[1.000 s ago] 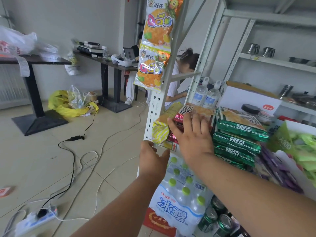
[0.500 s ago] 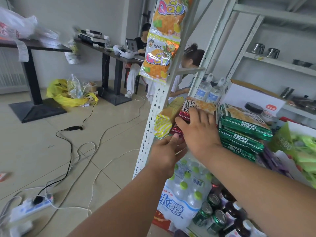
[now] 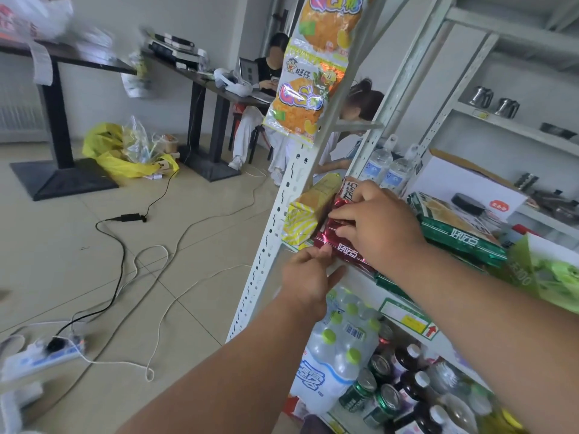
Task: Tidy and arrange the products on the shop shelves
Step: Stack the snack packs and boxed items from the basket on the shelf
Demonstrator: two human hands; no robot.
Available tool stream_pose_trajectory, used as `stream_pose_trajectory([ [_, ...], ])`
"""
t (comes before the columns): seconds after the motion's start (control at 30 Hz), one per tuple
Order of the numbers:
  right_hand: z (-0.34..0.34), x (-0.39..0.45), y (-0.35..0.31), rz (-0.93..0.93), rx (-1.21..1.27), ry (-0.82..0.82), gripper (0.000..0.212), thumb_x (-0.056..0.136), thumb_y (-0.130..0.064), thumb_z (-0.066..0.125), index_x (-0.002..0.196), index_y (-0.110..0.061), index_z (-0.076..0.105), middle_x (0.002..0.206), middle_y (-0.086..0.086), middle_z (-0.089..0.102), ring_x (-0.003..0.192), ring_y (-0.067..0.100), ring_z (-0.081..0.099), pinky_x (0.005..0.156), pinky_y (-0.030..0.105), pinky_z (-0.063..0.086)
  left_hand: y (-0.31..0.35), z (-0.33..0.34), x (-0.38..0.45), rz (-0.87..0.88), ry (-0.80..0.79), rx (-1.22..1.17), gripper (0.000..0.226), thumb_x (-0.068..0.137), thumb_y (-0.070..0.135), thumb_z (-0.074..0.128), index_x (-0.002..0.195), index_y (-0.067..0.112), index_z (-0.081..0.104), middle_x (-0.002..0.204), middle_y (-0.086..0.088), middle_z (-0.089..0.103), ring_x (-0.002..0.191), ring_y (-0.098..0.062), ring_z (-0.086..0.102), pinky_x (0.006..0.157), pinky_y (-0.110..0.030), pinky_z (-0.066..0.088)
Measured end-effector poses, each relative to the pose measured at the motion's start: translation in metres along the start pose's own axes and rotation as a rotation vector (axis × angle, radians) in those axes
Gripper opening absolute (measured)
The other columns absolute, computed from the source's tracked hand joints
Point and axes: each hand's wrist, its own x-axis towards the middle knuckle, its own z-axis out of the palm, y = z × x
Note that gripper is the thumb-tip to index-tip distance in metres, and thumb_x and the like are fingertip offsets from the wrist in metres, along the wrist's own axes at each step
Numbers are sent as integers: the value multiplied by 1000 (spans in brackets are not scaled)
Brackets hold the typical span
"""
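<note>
A stack of red foil snack packets (image 3: 332, 236) lies at the left end of the middle shelf (image 3: 360, 277). My right hand (image 3: 379, 227) lies on top of the stack with its fingers curled round the upper packets. My left hand (image 3: 308, 278) is under the stack's front edge, thumb touching the lowest red packet. A yellow striped packet (image 3: 300, 219) lies to the left of the red ones, against the upright post (image 3: 282, 214). Green packets (image 3: 463, 242) are stacked to the right.
Orange candy bags (image 3: 305, 98) hang from the post above. A shrink-wrapped pack of water bottles (image 3: 335, 361), cans and dark bottles fill the shelf below. Cables and a power strip (image 3: 44, 355) lie on the floor at left. Two people sit behind the shelving by black tables.
My left hand has risen from below the shelf edge to the underside of the red packets. My right hand's fingers have curled over the stack, and the red packets have slid forward.
</note>
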Motion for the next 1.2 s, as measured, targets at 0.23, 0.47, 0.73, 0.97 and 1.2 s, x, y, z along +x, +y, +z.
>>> stream_pose_trajectory([
  [0.23, -3, -16, 16, -172, 126, 111, 54, 88, -45, 81, 140, -44, 65, 134, -4, 53, 120, 25, 53, 101, 46, 49, -8, -19, -19, 58, -103, -33, 37, 107, 14, 63, 72, 18, 53, 104, -15, 67, 106, -28, 64, 104, -54, 57],
  [0.47, -16, -28, 20, -118, 351, 36, 62, 85, -45, 84, 139, -22, 67, 157, -7, 42, 123, 1, 47, 110, 31, 46, -5, -20, -30, 19, -150, -218, 46, 91, 24, 86, 115, 9, 50, 120, -29, 71, 124, -43, 69, 93, -62, 61],
  [0.73, -14, -57, 3, -63, 458, 15, 65, 85, -40, 86, 145, -29, 65, 154, -11, 51, 142, 2, 42, 125, 26, 30, 7, -24, -42, -30, -276, -94, 67, 93, 65, 59, 134, 14, 72, 131, -13, 75, 125, -29, 66, 109, -62, 52],
  [0.97, -5, -91, -10, -9, 508, 104, 64, 87, -39, 83, 147, -35, 61, 158, -15, 47, 151, 4, 32, 128, 30, 22, 16, -39, -57, -35, -268, 70, 70, 91, 64, 68, 136, 11, 69, 137, -21, 69, 120, -33, 66, 109, -56, 53],
  [1.2, -4, -148, -36, 90, 804, 434, 22, 101, -15, 69, 120, -18, 79, 149, -22, 53, 140, -14, 43, 113, 6, 33, 9, -65, -81, -65, -339, 34, 73, 84, 53, 72, 141, 8, 66, 147, -27, 61, 136, -44, 56, 125, -65, 30],
])
